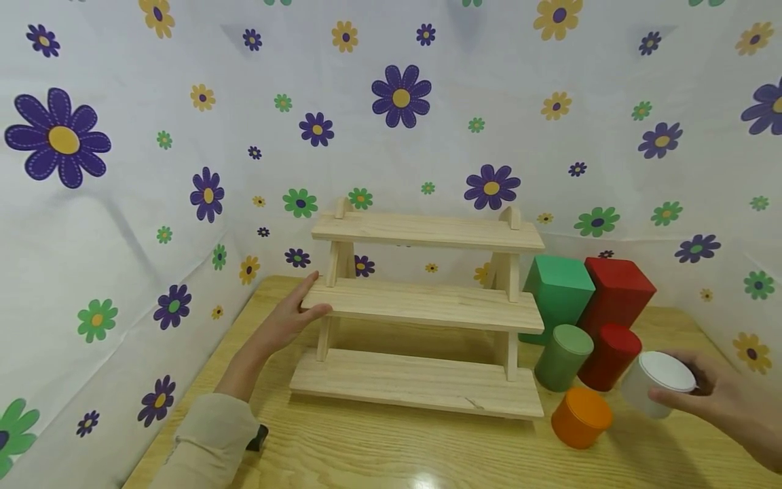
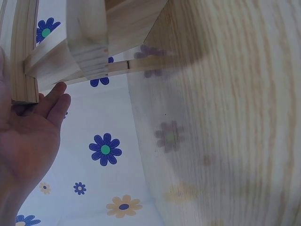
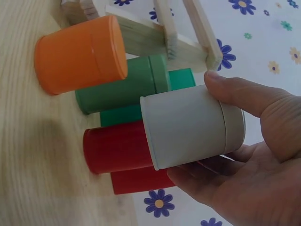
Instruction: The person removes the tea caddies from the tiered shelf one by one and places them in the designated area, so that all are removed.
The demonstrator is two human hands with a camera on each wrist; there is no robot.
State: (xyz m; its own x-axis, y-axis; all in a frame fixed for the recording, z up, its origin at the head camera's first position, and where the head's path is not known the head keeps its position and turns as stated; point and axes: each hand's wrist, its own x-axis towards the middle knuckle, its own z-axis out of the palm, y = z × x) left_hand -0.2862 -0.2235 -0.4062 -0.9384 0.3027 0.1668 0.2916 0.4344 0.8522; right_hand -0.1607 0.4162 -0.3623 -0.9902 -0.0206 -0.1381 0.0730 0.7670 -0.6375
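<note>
A three-tier wooden display stand (image 1: 421, 305) stands on the table. At the left end of its middle tier my left hand (image 1: 286, 326) grips the board, thumb along the front and fingers reaching behind; the left wrist view shows the palm (image 2: 30, 141) against the board end. My right hand (image 1: 727, 397) holds a white lidded canister (image 3: 188, 129) between thumb and fingers, raised above the table at the right. Close by it stand an orange canister (image 1: 582, 419), a green canister (image 1: 563, 358) and a red canister (image 1: 609, 358).
Behind the canisters stand a tall green box (image 1: 559, 288) and a tall red box (image 1: 617, 292), right of the stand. White flowered cloth (image 1: 342, 75) surrounds the wooden table (image 1: 366, 448) at the back and sides. A small black object (image 1: 258, 438) lies by the left sleeve.
</note>
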